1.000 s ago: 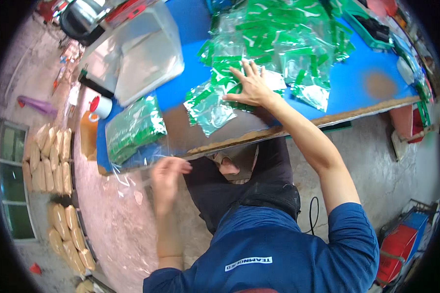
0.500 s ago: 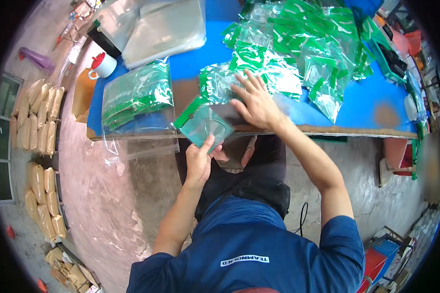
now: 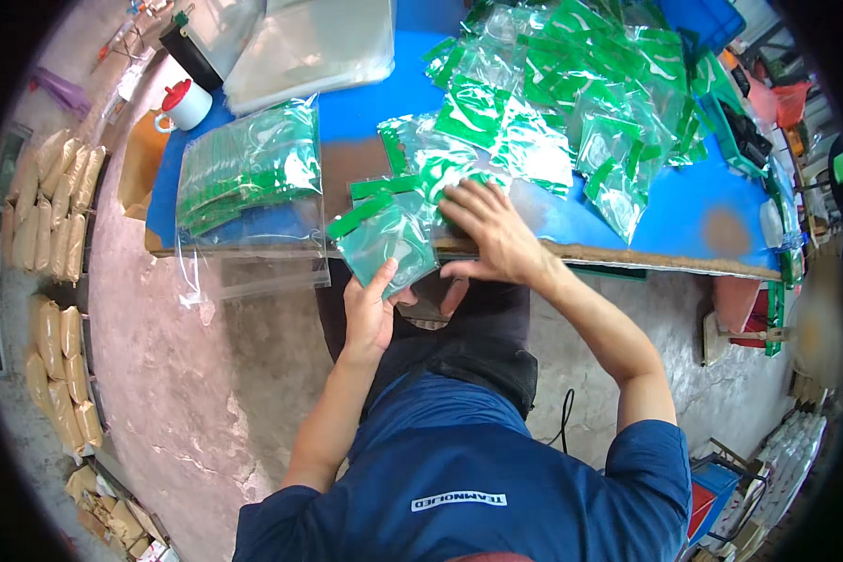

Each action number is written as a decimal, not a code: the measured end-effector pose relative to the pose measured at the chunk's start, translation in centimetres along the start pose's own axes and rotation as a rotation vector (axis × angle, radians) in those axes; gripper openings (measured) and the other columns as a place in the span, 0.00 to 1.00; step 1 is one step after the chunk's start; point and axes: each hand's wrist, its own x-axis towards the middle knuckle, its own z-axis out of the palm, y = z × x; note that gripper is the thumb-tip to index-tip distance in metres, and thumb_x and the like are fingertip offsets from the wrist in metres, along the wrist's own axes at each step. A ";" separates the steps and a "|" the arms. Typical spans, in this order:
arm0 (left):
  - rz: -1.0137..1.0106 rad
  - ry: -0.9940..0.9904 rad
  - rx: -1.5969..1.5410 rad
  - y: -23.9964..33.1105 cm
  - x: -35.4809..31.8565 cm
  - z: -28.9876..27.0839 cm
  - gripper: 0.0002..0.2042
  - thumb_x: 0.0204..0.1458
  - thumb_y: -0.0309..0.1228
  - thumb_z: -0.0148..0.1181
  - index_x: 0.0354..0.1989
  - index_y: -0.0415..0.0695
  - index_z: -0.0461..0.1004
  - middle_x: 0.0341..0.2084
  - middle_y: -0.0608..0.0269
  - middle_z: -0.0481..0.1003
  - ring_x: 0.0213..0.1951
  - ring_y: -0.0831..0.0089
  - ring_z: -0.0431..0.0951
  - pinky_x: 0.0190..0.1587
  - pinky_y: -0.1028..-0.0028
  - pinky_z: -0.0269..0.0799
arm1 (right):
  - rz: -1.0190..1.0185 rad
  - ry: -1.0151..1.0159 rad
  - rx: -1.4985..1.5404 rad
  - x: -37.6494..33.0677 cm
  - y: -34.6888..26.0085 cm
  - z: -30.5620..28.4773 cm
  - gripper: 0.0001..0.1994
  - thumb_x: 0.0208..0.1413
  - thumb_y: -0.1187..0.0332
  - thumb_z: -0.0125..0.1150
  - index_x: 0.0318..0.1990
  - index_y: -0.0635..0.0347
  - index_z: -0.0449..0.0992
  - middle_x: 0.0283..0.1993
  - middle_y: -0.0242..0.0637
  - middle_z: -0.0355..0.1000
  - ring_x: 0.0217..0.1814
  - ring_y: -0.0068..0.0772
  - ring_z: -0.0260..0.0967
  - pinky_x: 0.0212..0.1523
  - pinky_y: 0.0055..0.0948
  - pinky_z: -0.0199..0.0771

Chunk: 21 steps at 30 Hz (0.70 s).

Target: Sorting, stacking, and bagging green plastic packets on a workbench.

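A clear square plastic packet with a green top strip [image 3: 391, 242] is pinched in the left hand [image 3: 369, 314] at the blue table's [image 3: 679, 206] front edge; the right hand [image 3: 498, 232], apart, lies open on shiny green-and-clear packets [image 3: 553, 94]. A transparent plastic bag [image 3: 253, 277] of stacked green-banded packets [image 3: 244, 169] overhangs that edge.

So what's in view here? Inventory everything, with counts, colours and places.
Table: one, blue top, upper half
Held packet: at least one, clear and green, left hand
Loose packets: many, clear and green, table centre and right
Bag of packets: one, clear and green, table's front left
Bag stack: one, clear, table's back left
Lidded mug: one, white and red, table's left end
Tray: one, green, table's right end
Container: one, blue, top right
Sacks: many, tan, far left
Shirt: one, dark blue, bottom centre
Left hand: one, bare, gripping held packet
Right hand: one, bare, on loose packets
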 end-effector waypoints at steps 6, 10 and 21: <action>0.259 -0.142 0.517 0.4 -1.0 -1.7 0.16 0.54 0.24 0.69 0.50 0.35 0.76 0.43 0.59 0.81 0.40 0.75 0.79 0.49 0.73 0.74 | -0.121 0.071 0.214 -1.6 -0.3 -0.8 0.17 0.55 0.66 0.66 0.52 0.59 0.77 0.53 0.43 0.76 0.58 0.46 0.72 0.57 0.41 0.73; 0.380 -0.280 0.962 5.8 -3.7 0.2 0.06 0.55 0.23 0.66 0.39 0.36 0.77 0.47 0.55 0.80 0.46 0.69 0.81 0.48 0.71 0.76 | 0.216 -0.194 0.614 0.6 -1.8 -8.0 0.11 0.57 0.69 0.61 0.44 0.65 0.79 0.34 0.54 0.76 0.34 0.50 0.76 0.38 0.43 0.74; 0.264 -0.439 0.743 4.3 -2.2 2.0 0.11 0.54 0.25 0.68 0.43 0.36 0.75 0.58 0.52 0.73 0.43 0.65 0.80 0.50 0.72 0.72 | 0.344 -0.546 0.754 9.2 -0.1 -7.2 0.14 0.61 0.59 0.61 0.44 0.60 0.82 0.29 0.40 0.77 0.29 0.33 0.72 0.35 0.37 0.72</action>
